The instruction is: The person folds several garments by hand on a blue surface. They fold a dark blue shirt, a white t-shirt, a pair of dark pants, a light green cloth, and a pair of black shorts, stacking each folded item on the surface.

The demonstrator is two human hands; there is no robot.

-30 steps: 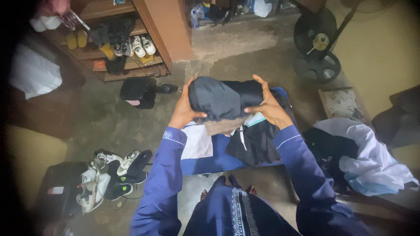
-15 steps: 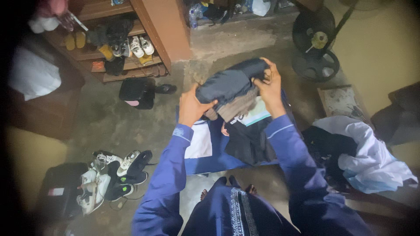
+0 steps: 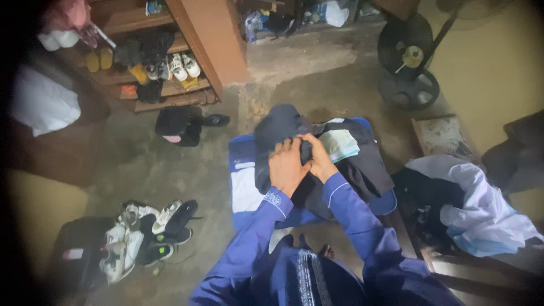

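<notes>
My knees and blue sleeves (image 3: 266, 226) fill the bottom of the view; I'm crouched over a pile of clothes on the concrete floor (image 3: 170, 170). Left hand (image 3: 286, 167) lies flat on top of the dark folded garment (image 3: 277, 133), fingers together and curled over its edge, pressing down. Right hand (image 3: 320, 158) sits right beside it, touching it, fingers closed and pinching a fold of the same dark cloth.

Change since a second ago: then the bundle was lifted up in both hands, held apart at its two sides; half a second ago it was tipped toward the right. Now it's down on the stack and both hands have come together at its near edge. So I judge the garment as placed, and the hands are tucking or flattening it rather than carrying it.

The dark garment lies on top of a blue and white jacket (image 3: 246, 187) spread on the floor, with a pale green folded piece (image 3: 343, 144) just beside it to the right, on more dark cloth.

Further out: loose white and light blue clothes (image 3: 481, 209) heaped at right, a pile of sneakers (image 3: 147, 232) at left, a black bag (image 3: 178, 124) beyond. Far end: wooden shoe rack (image 3: 164, 68) with shoes, and a floor fan (image 3: 408, 62) lying at the back right.
</notes>
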